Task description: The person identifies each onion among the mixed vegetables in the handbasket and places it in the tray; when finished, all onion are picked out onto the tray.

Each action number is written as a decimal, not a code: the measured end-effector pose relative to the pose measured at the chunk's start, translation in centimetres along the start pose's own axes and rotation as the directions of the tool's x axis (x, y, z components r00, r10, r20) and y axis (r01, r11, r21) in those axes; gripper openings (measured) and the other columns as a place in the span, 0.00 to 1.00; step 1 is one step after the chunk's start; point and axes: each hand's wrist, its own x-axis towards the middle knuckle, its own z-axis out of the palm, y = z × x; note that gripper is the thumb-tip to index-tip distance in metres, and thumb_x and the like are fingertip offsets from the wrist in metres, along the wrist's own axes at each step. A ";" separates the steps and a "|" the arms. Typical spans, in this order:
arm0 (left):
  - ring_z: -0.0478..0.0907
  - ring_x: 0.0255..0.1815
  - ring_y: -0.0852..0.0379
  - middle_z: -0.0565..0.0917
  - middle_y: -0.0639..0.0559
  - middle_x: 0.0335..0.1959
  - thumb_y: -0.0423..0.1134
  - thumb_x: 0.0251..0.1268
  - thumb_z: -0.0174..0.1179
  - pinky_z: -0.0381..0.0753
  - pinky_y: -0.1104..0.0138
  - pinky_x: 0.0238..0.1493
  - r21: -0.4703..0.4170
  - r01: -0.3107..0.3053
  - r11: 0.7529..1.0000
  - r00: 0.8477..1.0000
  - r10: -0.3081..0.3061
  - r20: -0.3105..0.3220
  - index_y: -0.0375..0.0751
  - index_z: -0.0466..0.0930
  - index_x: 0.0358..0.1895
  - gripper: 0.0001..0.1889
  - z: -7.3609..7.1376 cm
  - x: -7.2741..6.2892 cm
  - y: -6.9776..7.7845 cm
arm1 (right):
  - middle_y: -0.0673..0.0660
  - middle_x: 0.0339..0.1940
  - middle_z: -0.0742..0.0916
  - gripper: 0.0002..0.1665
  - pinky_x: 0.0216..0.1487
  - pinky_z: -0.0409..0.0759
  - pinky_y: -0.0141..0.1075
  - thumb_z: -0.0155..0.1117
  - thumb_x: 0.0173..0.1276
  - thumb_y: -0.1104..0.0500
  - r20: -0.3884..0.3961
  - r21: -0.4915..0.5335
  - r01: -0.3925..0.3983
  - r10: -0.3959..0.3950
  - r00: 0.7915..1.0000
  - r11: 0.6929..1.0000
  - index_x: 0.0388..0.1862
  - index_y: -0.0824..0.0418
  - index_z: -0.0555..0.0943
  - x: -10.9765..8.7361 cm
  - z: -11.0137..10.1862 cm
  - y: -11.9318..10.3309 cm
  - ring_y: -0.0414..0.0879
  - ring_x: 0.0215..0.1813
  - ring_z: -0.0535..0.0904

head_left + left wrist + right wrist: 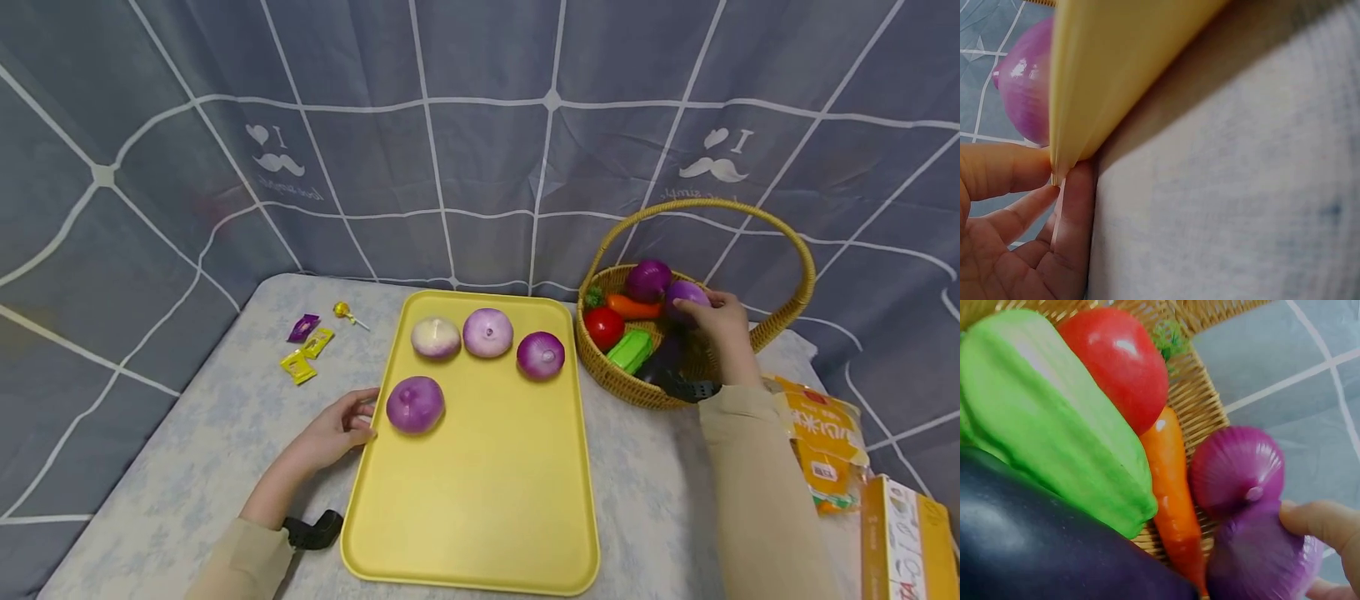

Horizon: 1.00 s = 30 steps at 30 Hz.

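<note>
My right hand [726, 325] grips a purple onion [685, 300] at the right side of the wicker basket [637, 387]. Beside it lies a darker purple onion [1238, 469], overlapping it in the right wrist view. The basket also holds a carrot [1172, 494], a red tomato [1119, 365], a green ridged vegetable [1054, 425] and a dark eggplant [1041, 544]. My left hand [333, 429] pinches the left rim of the yellow tray [480, 517], thumb above and fingers below. On that tray sit a purple onion [416, 405], two paler onions [487, 333] and another purple one farther right.
Left of the tray lie wrapped candies [298, 367] and a yellow lollipop [342, 310]. Orange food packets [821, 442] and a box [903, 542] are at the right. A tall handle [705, 204] arches over the basket. Behind everything hangs a grey curtain [480, 158].
</note>
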 end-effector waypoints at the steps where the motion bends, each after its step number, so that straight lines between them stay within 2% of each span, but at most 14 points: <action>1: 0.73 0.46 0.52 0.74 0.38 0.55 0.29 0.66 0.57 0.76 0.70 0.40 0.003 0.003 1.000 1.000 -0.003 0.001 0.33 0.56 0.75 0.34 0.0 0.0 0.0 | 0.69 0.77 0.60 0.54 0.69 0.70 0.50 0.60 0.67 0.39 0.017 0.010 -0.008 0.008 1.000 1.000 0.78 0.68 0.50 -0.2 -0.1 -0.1 0.60 0.70 0.65; 5: 0.72 0.46 0.52 0.74 0.38 0.54 0.30 0.66 0.58 0.76 0.70 0.40 0.010 0.012 1.000 1.000 -0.012 -0.002 0.33 0.56 0.75 0.34 0.0 0.0 0.1 | 0.67 0.78 0.59 0.57 0.55 0.82 0.36 0.61 0.66 0.37 0.061 0.034 -0.015 0.013 0.998 0.999 0.80 0.65 0.48 -1.6 -0.2 -0.6 0.50 0.59 0.73; 9: 0.72 0.46 0.52 0.74 0.39 0.54 0.30 0.66 0.57 0.75 0.69 0.41 0.015 0.013 1.000 1.000 -0.013 -0.006 0.34 0.57 0.75 0.34 0.1 0.0 0.1 | 0.67 0.76 0.61 0.55 0.38 0.80 0.22 0.61 0.67 0.38 0.084 0.064 0.018 -0.024 0.996 0.998 0.79 0.66 0.50 -3.6 -0.1 -1.3 0.37 0.46 0.73; 12: 0.73 0.46 0.53 0.75 0.39 0.54 0.30 0.66 0.57 0.75 0.68 0.43 0.022 0.009 1.000 1.000 -0.008 -0.012 0.34 0.58 0.74 0.34 0.1 0.0 0.0 | 0.66 0.74 0.64 0.52 0.40 0.80 0.21 0.61 0.67 0.38 0.114 0.083 0.058 -0.067 0.991 0.995 0.78 0.66 0.53 -5.5 0.6 -1.7 0.38 0.49 0.72; 13: 0.73 0.46 0.53 0.75 0.39 0.54 0.30 0.66 0.57 0.75 0.68 0.43 0.027 0.008 1.000 1.000 -0.007 -0.012 0.34 0.57 0.74 0.34 0.1 0.1 -0.1 | 0.65 0.73 0.65 0.52 0.44 0.80 0.22 0.60 0.68 0.38 0.132 0.084 0.070 -0.081 0.988 0.994 0.78 0.66 0.54 -6.1 1.0 -1.9 0.39 0.53 0.72; 16: 0.73 0.46 0.53 0.75 0.39 0.53 0.30 0.66 0.58 0.75 0.68 0.44 0.024 0.002 1.000 1.000 -0.002 -0.013 0.34 0.58 0.74 0.34 0.1 0.2 -0.1 | 0.63 0.70 0.67 0.50 0.56 0.79 0.29 0.59 0.68 0.37 0.188 0.080 0.105 -0.119 0.975 0.991 0.78 0.64 0.55 -8.3 2.5 -2.3 0.45 0.60 0.71; 19: 0.73 0.46 0.53 0.75 0.38 0.54 0.29 0.66 0.57 0.75 0.69 0.43 0.019 -0.010 1.000 1.000 0.010 -0.009 0.33 0.57 0.74 0.34 0.0 0.2 -0.1 | 0.62 0.70 0.67 0.48 0.64 0.75 0.38 0.59 0.69 0.37 0.268 0.103 0.129 -0.152 0.951 0.986 0.78 0.61 0.56 -10.4 4.6 -2.7 0.48 0.64 0.70; 24: 0.72 0.46 0.53 0.74 0.37 0.55 0.29 0.66 0.57 0.75 0.70 0.42 0.017 -0.019 1.000 1.000 0.019 -0.004 0.32 0.57 0.74 0.34 -0.1 0.3 -0.2 | 0.64 0.68 0.73 0.40 0.62 0.75 0.38 0.63 0.69 0.46 0.384 0.176 0.171 -0.228 0.895 0.969 0.73 0.62 0.64 -13.2 9.0 -2.9 0.53 0.64 0.72; 27: 0.73 0.46 0.53 0.74 0.36 0.55 0.29 0.66 0.57 0.76 0.70 0.42 0.005 -0.027 1.000 1.000 0.027 0.005 0.32 0.56 0.74 0.34 -0.2 0.4 -0.3 | 0.64 0.66 0.76 0.36 0.58 0.75 0.38 0.65 0.68 0.49 0.432 0.169 0.200 -0.255 0.865 0.965 0.70 0.62 0.68 -14.4 11.7 -2.7 0.55 0.62 0.74; 30: 0.74 0.46 0.53 0.74 0.35 0.55 0.28 0.66 0.57 0.77 0.70 0.42 -0.001 -0.035 0.999 0.999 0.035 0.014 0.31 0.56 0.74 0.34 -0.3 0.4 -0.4 | 0.63 0.64 0.78 0.35 0.59 0.74 0.42 0.66 0.66 0.48 0.472 0.148 0.220 -0.264 0.841 0.964 0.68 0.62 0.71 -15.3 14.1 -2.6 0.56 0.63 0.75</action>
